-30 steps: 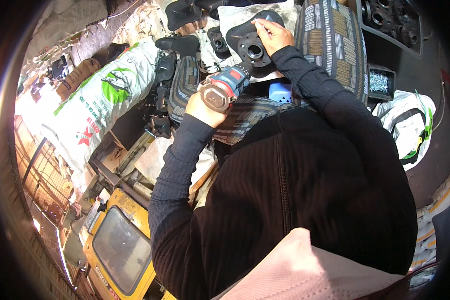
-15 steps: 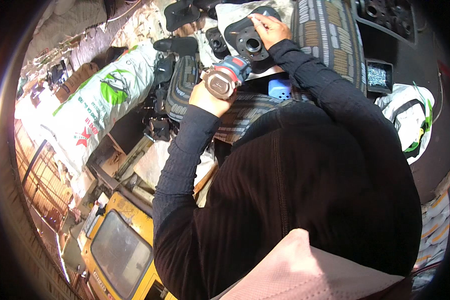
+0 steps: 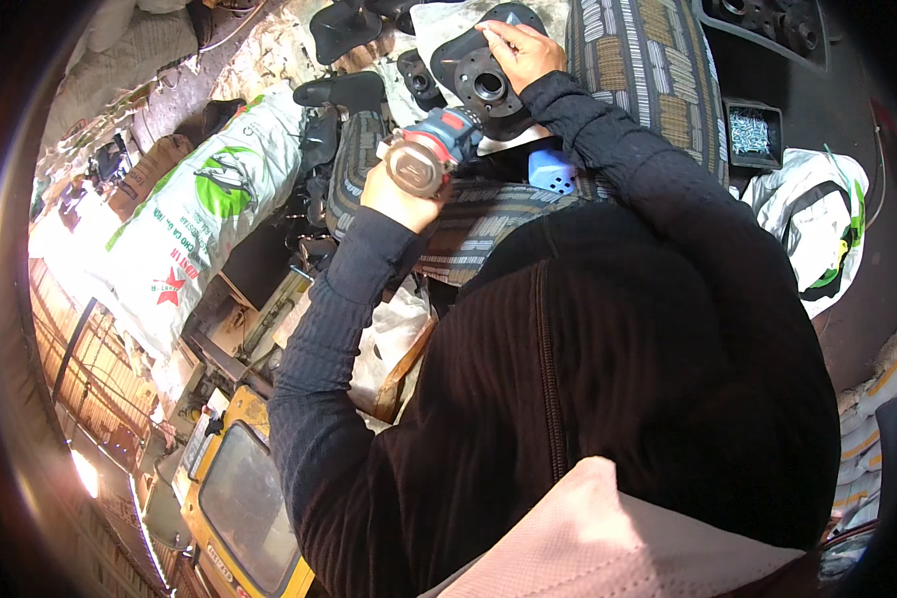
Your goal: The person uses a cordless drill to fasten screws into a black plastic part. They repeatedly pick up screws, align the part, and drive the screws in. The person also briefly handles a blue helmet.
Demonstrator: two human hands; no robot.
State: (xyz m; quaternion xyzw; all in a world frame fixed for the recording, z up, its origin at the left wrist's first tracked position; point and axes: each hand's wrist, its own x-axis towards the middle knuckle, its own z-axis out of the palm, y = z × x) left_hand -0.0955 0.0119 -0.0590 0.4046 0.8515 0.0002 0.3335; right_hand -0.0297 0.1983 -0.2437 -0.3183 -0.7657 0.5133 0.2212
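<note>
My left hand [image 3: 405, 204] is wrapped round the grip of a blue, red and grey power drill [image 3: 424, 159]. Its front end points at the lower edge of a black bladed part [image 3: 455, 47], close to the round hub with holes and a central bore. Whether the tip touches the hub cannot be made out. At the upper blade, my right hand [image 3: 525, 52] has its fingers bent onto the black part's edge. That part lies over a pale sheet and patterned cushion [image 3: 648, 90]. Just below sits a blue block with dark holes [image 3: 552, 171].
Another black hubbed piece [image 3: 421, 80] lies left of the work, with black blades [image 3: 344, 30] beyond it. On the right stand a black bin of screws [image 3: 753, 135] and a white bag [image 3: 817, 224]. A large white-green sack [image 3: 204, 219] lies left, above a yellow machine [image 3: 204, 453].
The whole view has shifted slightly. My left hand and the drill have drawn a little back from the hub, toward me. My right hand keeps its place on the black part.
</note>
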